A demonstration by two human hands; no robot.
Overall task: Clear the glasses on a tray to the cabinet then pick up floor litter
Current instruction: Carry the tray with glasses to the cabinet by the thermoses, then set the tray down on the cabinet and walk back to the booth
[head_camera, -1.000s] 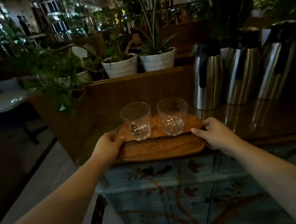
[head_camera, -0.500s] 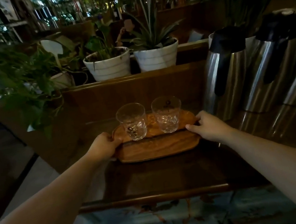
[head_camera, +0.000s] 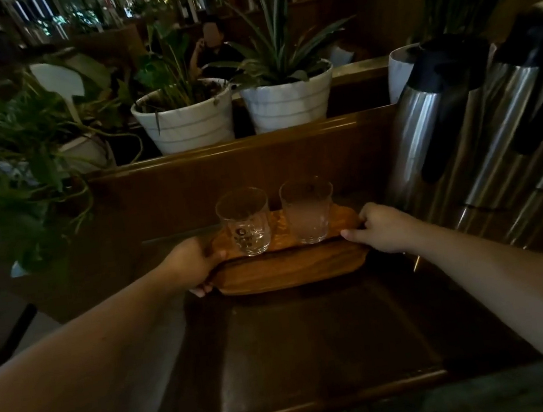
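A wooden tray [head_camera: 292, 267] sits at the far side of the dark tabletop [head_camera: 316, 345], and the person has it by both ends. The left hand [head_camera: 198, 265] is clasped round the tray's left end, fingers curled under the edge. The right hand [head_camera: 381, 227] grips the right end, thumb along the rim. Two clear glasses stand upright side by side on the tray between the hands: the left glass [head_camera: 244, 221] just beside the left hand, with a printed mark on it, and the right glass [head_camera: 308, 209], which is blurred. Whether the tray rests on the tabletop or is raised off it is hard to tell in the dim light. Steel flasks [head_camera: 481, 129] stand close on the right, partly cut off. Potted plants [head_camera: 236, 106] line the ledge behind.
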